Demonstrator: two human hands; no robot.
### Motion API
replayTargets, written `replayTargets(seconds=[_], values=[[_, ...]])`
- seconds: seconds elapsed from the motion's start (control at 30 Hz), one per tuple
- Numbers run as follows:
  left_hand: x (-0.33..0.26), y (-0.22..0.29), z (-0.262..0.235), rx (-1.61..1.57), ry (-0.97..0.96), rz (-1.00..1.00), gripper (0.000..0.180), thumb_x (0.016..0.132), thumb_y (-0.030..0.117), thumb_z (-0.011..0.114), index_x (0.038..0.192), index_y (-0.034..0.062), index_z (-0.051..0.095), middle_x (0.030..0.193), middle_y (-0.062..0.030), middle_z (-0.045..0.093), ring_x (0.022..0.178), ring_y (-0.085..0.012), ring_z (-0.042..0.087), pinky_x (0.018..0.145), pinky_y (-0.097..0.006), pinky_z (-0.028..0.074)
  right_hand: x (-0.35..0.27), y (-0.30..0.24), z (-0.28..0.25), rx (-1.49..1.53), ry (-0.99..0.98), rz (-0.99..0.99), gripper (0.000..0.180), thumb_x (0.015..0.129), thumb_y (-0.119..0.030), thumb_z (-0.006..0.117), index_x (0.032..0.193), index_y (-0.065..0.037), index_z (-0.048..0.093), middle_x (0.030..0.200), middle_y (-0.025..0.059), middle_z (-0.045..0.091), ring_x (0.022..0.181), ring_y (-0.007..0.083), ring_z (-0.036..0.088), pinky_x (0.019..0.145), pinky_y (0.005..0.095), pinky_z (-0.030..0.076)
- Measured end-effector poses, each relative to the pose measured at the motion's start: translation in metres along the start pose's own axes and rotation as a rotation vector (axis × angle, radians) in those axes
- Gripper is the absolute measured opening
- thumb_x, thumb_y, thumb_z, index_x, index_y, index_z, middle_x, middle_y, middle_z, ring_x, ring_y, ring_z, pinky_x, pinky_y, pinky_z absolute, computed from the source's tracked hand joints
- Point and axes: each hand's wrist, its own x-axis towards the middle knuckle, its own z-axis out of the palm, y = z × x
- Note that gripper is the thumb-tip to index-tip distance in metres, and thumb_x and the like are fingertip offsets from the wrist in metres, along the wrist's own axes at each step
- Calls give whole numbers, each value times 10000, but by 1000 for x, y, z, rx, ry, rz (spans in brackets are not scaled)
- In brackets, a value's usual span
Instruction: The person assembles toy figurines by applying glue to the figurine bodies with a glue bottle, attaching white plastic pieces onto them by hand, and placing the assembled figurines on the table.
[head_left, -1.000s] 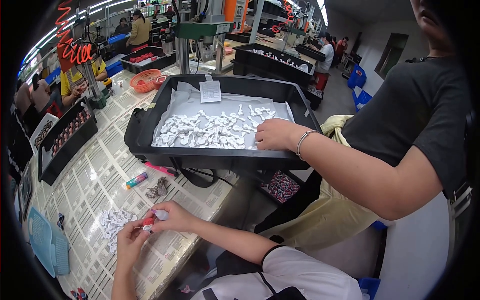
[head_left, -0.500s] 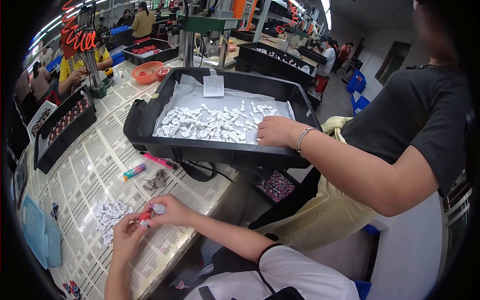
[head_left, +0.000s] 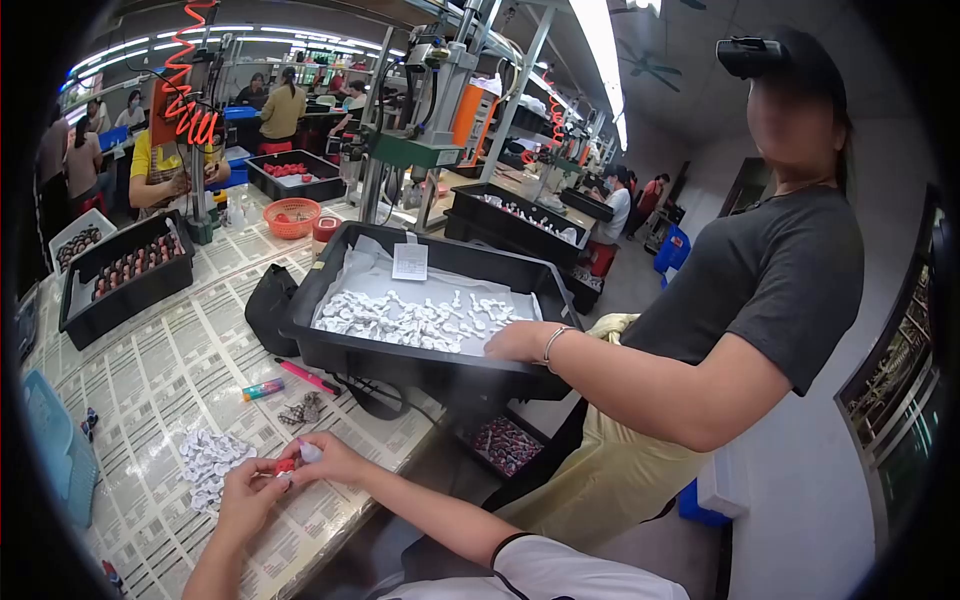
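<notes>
Close together above the near part of the table are my two hands. Between the fingertips of my left hand [head_left: 247,497] is a small red and white piece [head_left: 286,467], partly covered by the fingers. My right hand [head_left: 335,461] is closed on a small whitish squeeze bottle [head_left: 311,454], and its fingertips also reach the red and white piece. Beside my left hand lies a loose pile of small white pieces [head_left: 208,462]. Beyond my right hand are a crumpled checked scrap [head_left: 302,408], a blue and orange tube [head_left: 263,390] and a pink pen [head_left: 306,376].
A black tray [head_left: 420,372] of white pieces stands at the table's far right. A co-worker [head_left: 790,265] beside it has a hand in it. Left are a blue basket [head_left: 62,440] and a black tray [head_left: 125,300] of dark red pieces. An orange basket [head_left: 291,218] sits farther back.
The view has tilted up, so the co-worker's upper body and more of the room show. My hands stay together on the same piece and bottle. The co-worker's hand remains in the tray.
</notes>
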Motion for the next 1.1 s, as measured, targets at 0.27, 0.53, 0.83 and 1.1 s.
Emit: replayTargets(seconds=[0.27,0.53,0.83,1.1], values=[[2,0,0,-11,-30,0,263,771,-7,621,1014,-63,540,880,-120,624,775,-156,624,686,-245,511,-1,-1,-3,-57,27,7,293,690,40,669,974,-3,610,875,43,632,765,93,606,685,229,511],[2,-2,-1,-10,-31,17,269,773,-7,630,1021,-63,539,871,-111,623,750,-132,609,654,-222,488,-2,-1,-3,-81,36,-17,290,687,38,675,967,0,610,869,38,633,765,94,606,689,227,505],[0,-1,0,11,-39,26,267,773,9,631,1017,-56,544,880,-108,619,749,-141,615,671,-243,510,-2,2,-2,-49,35,-29,285,666,7,679,945,-3,621,832,31,627,724,79,588,672,218,486],[1,0,-1,34,-29,14,275,770,-9,640,1019,-72,542,894,-109,617,748,-120,602,654,-213,489,-3,-5,1,-42,39,-19,273,659,19,666,928,-8,626,822,22,625,734,75,583,677,212,479]])
